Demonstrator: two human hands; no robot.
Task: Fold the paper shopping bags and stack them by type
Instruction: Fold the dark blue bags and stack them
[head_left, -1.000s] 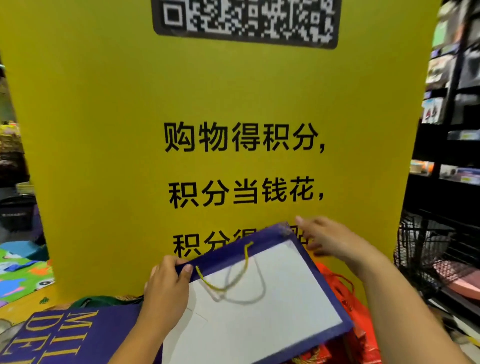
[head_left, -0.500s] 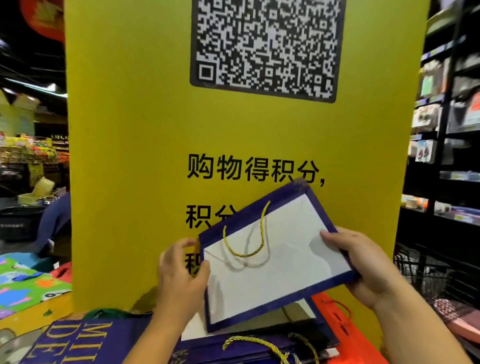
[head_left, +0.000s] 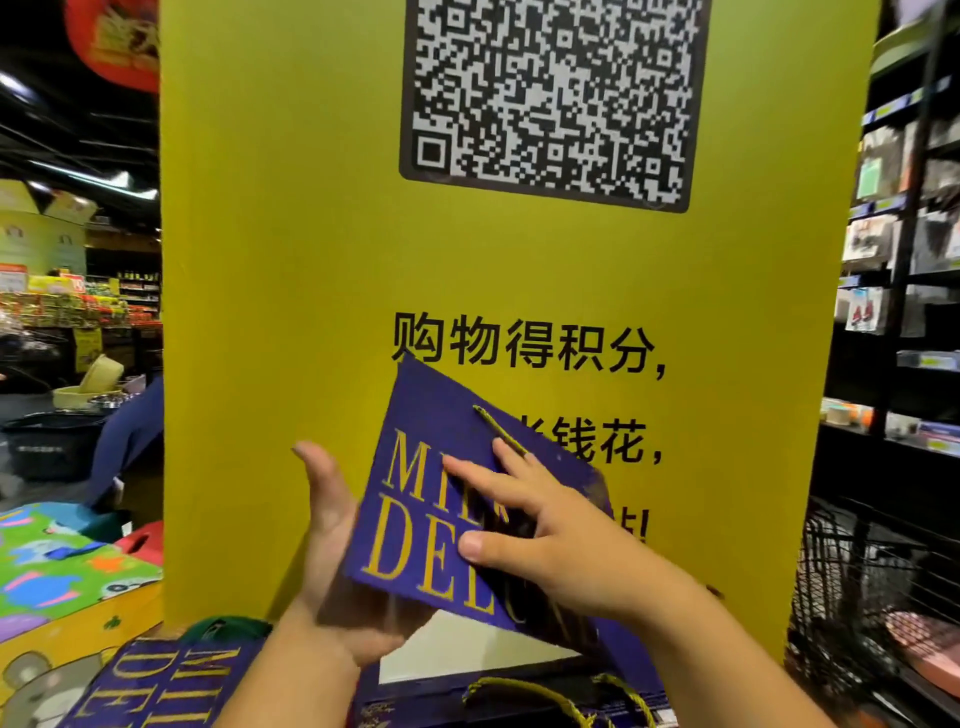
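Note:
I hold a purple paper bag (head_left: 436, 441) with gold lettering up in front of me, tilted, its printed face toward me. My left hand (head_left: 332, 566) lies with an upright palm and straight fingers against the bag's left edge and back. My right hand (head_left: 550, 530) presses flat on the printed face with its fingers spread. A gold rope handle (head_left: 498, 428) shows near the bag's top. Below, a flat purple bag (head_left: 156, 686) lies at the lower left. Another purple bag with gold rope handles (head_left: 550, 696) lies at the bottom centre.
A tall yellow sign board (head_left: 311, 312) with a QR code stands right behind the bags. A black wire basket (head_left: 857, 571) and dark shelves (head_left: 909, 260) are at the right. A colourful box (head_left: 57, 577) sits at the left, and a green bag edge (head_left: 223, 629) pokes out.
The bag has turned from its white side to its printed purple face. My right hand left the bag's right edge and now lies flat on the front. My left hand opened along the left edge.

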